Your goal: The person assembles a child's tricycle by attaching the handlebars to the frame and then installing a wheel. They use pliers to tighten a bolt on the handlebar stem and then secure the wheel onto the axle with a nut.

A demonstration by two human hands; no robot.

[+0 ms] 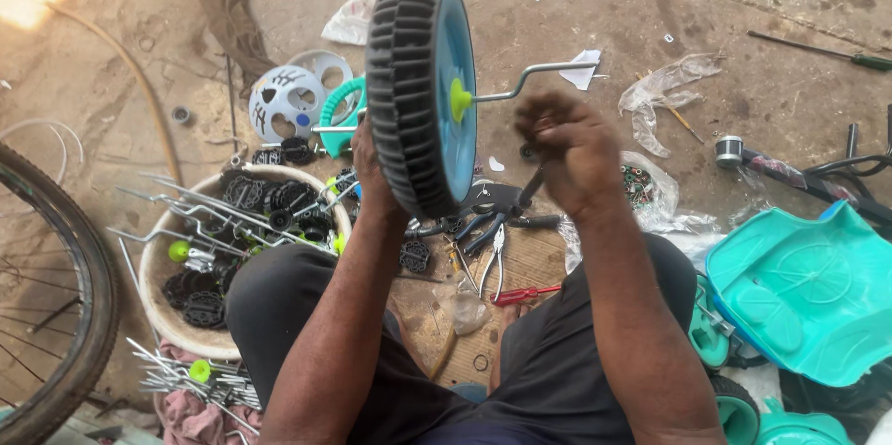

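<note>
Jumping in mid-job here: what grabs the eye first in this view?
The big black-treaded wheel with a blue hub, held up at centre frame by the left hand, its bent metal axle pointing right. The right hand is raised beside it. Lower left, a round basin holds small black wheels and metal axles; a turquoise plastic seat part lies at right.

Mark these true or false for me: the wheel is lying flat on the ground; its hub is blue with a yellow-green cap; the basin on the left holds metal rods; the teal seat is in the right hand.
1. The wheel lies flat on the ground. False: the left hand holds it up on edge.
2. Its hub is blue with a yellow-green cap. True.
3. The basin on the left holds metal rods. True.
4. The right hand holds the teal seat. False: the seat lies apart on the floor.
</note>
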